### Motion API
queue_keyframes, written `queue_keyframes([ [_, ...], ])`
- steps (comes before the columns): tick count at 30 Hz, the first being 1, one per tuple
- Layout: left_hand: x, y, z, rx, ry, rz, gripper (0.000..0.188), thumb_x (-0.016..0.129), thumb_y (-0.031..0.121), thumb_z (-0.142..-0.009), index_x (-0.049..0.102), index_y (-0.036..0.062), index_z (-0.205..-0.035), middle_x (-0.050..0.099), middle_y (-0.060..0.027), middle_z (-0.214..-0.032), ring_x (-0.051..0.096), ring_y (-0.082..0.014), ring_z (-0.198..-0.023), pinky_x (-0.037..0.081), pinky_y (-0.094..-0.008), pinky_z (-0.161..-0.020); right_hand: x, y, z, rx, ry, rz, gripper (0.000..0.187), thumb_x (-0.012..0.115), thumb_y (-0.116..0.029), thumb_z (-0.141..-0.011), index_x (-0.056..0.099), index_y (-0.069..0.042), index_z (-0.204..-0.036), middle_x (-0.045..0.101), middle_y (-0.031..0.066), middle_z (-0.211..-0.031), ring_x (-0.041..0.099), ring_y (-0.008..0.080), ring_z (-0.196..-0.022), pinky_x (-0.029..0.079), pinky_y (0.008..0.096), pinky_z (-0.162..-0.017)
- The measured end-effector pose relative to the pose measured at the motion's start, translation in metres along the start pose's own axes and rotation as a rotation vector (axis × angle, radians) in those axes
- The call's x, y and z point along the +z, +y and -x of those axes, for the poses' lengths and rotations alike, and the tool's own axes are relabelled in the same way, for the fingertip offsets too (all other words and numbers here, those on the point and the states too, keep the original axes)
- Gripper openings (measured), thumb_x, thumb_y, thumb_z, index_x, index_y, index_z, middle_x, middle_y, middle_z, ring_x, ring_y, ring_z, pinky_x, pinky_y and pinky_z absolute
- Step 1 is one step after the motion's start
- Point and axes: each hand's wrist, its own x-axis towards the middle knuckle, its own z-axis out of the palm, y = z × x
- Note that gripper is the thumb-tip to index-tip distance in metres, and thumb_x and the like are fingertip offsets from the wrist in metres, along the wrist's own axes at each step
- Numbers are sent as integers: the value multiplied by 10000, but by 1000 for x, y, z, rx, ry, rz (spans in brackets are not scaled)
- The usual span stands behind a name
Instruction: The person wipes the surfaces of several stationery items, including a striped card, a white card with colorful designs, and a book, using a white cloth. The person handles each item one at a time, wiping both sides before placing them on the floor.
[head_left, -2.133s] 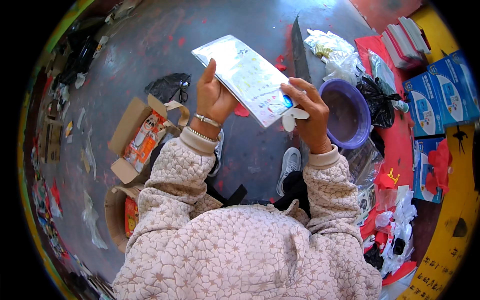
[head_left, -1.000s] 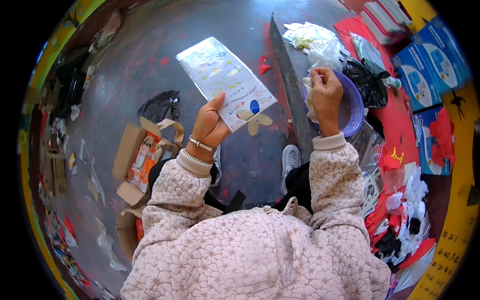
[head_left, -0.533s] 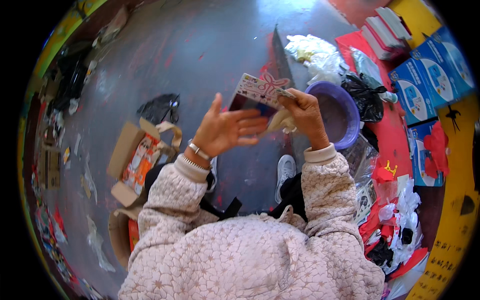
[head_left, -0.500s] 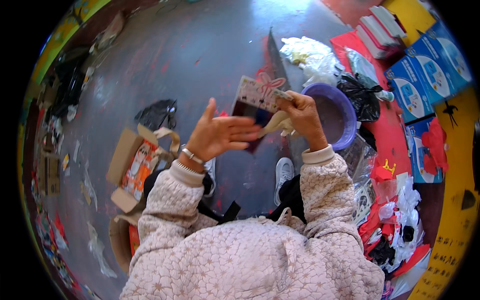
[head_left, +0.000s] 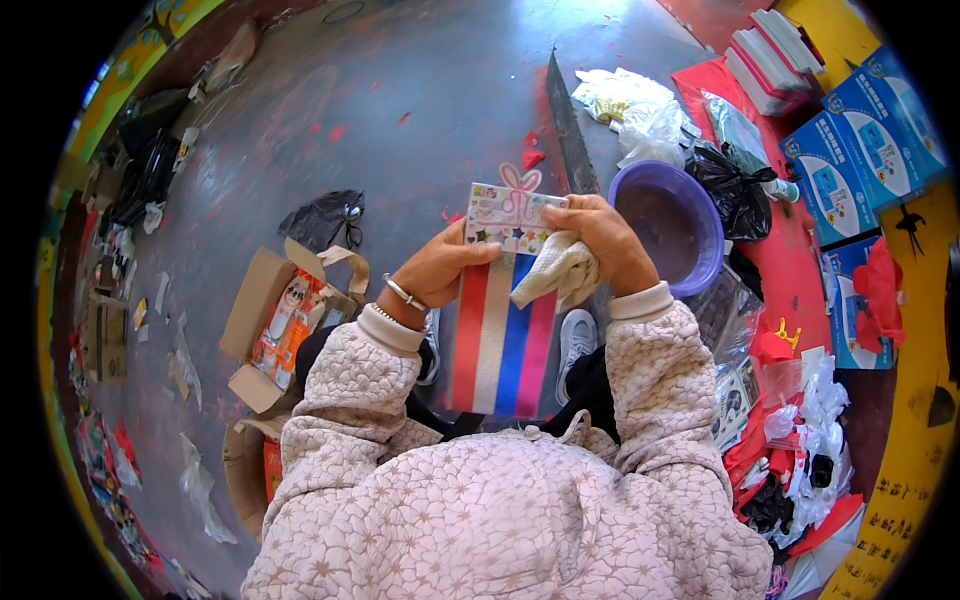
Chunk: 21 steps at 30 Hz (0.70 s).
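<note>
Worn on the head, the wide fisheye camera looks steeply down from close above the jacket [head_left: 510, 500], taking in the floor [head_left: 430, 150] beyond and to both sides of that jacket.

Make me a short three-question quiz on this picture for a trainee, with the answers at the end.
1. Which hand holds the pale cloth?
2. True or false: the purple basin stands to the person's left of the striped panel.
3. Fill in the blank: from left to right, the stripes are red, beige, ____ and pink.

Key:
1. The right hand.
2. False; it stands to the right.
3. Blue.
</note>
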Motion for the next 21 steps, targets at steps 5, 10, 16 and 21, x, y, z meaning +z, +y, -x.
queue_keyframes([
  [5, -4, -1, -5, -39, 208, 22, 392, 481, 17, -855, 383, 21, -1234, 537, -114, -1141, 548, -210, -1018, 464, -343, -867, -27, -9, -5, -201, 528, 252, 296, 583, -299, -833, 602, -4, -837, 576, 84, -724, 564, 179, -638, 459, 283, -563],
  [10, -5, -16, -17, -67, 205, -115, 326, 465, -1, -853, 432, 15, -1176, 538, -116, -1134, 576, -231, -973, 489, -346, -826, 17, 18, -26, -1406, 673, 1326, 207, 630, -151, -668, 574, -26, -823, 533, 108, -776, 536, 254, -645, 401, 375, -482],
  [16, -35, 12, -4, 161, 212, -162, 372, 459, 7, -861, 406, 13, -1229, 506, -133, -1197, 526, -236, -1059, 434, -370, -908, 26, 11, -19, -1051, 839, 919, 94, 593, -139, -758, 565, -51, -747, 572, 127, -704, 580, 292, -611, 447, 390, -534],
  [21, -65, 57, -2, 292, 213, -28, 340, 497, 39, -864, 442, -14, -1195, 538, -145, -1150, 527, -252, -1053, 441, -382, -895, -14, -8, -10, -786, 1018, 329, 194, 580, -160, -792, 584, 9, -698, 604, 167, -635, 598, 260, -608, 460, 333, -572],
])
